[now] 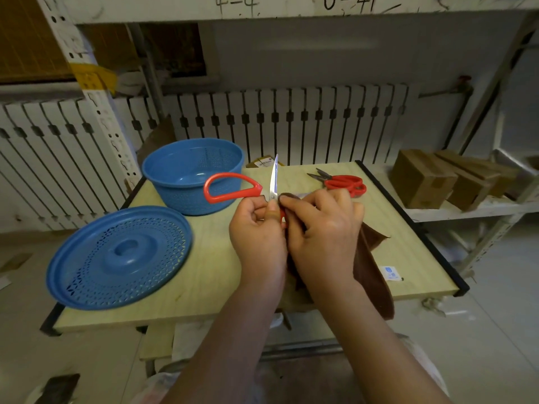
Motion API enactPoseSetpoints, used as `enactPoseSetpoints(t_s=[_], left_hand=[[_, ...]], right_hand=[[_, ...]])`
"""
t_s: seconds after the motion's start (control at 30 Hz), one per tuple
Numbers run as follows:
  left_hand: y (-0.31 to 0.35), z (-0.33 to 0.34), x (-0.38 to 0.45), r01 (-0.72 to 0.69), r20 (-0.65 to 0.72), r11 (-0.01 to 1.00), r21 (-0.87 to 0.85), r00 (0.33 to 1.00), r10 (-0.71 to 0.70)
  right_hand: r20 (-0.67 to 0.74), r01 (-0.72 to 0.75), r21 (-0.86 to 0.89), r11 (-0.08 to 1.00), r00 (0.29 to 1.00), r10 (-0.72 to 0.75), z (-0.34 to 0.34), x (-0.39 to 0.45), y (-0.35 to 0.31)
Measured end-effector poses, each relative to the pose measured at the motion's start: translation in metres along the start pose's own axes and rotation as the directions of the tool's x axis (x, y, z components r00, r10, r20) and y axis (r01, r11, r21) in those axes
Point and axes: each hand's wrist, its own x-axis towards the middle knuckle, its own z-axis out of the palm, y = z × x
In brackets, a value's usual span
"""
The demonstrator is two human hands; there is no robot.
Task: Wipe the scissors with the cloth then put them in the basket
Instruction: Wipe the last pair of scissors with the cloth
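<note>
Over the table's (204, 287) near edge the left hand (258, 237) grips the open scissors (273, 182) by the handle, freeing a blade for the right hand's (323, 228) pinched brown cloth (373, 269). The basket (192, 173) waits uncovered at the far-left corner. Shelf writing beyond is unreadable.

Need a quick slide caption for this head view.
Left hand holds red-handled scissors while right hand wipes them with brown cloth beside blue basket.
</note>
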Motion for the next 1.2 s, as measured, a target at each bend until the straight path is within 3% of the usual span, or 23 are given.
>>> enactPoseSetpoints(t_s=[0.2, 0.37, 0.5, 0.77, 0.97, 1.07, 1.2], left_hand=[[-0.003, -0.007, 0.003, -0.015, -0.052, 0.999, 0.05, 0.998, 0.018], [-0.004, -0.007, 0.008, -0.082, -0.066, 0.987, 0.138, 0.994, 0.092], [-0.002, -0.011, 0.009, -0.085, -0.069, 0.987, 0.135, 0.993, 0.095], [-0.006, -0.008, 0.008, -0.085, -0.001, 0.99, 0.11, 0.996, 0.086], [-0.002, -0.015, 0.008, -0.035, -0.062, 0.998, 0.052, 0.997, 0.039], [0.003, -0.017, 0.013, -0.046, -0.047, 0.993, 0.11, 0.998, 0.051], [0.005, -0.015, 0.014, -0.053, -0.006, 0.985, 0.161, 0.998, 0.055]], right_hand=[[-0.001, -0.139, -0.042, 0.989, 0.99, 0.139, -0.006, 0.005, 0.02], [0.009, -0.08, -0.043, 0.996, 0.997, 0.08, -0.001, 0.002, 0.007], [-0.014, -0.144, -0.041, 0.989, 0.99, 0.144, -0.009, 0.005, 0.019], [0.019, -0.013, -0.023, 1.0, 1.0, 0.014, 0.0, 0.005, -0.005], [0.111, -0.136, -0.129, 0.982, 0.982, 0.151, -0.005, 0.006, 0.022], [0.062, -0.229, -0.088, 0.969, 0.97, 0.235, -0.015, 0.007, 0.034], [0.058, -0.13, 0.003, 0.991, 0.99, 0.13, -0.02, 0.013, 0.017]])
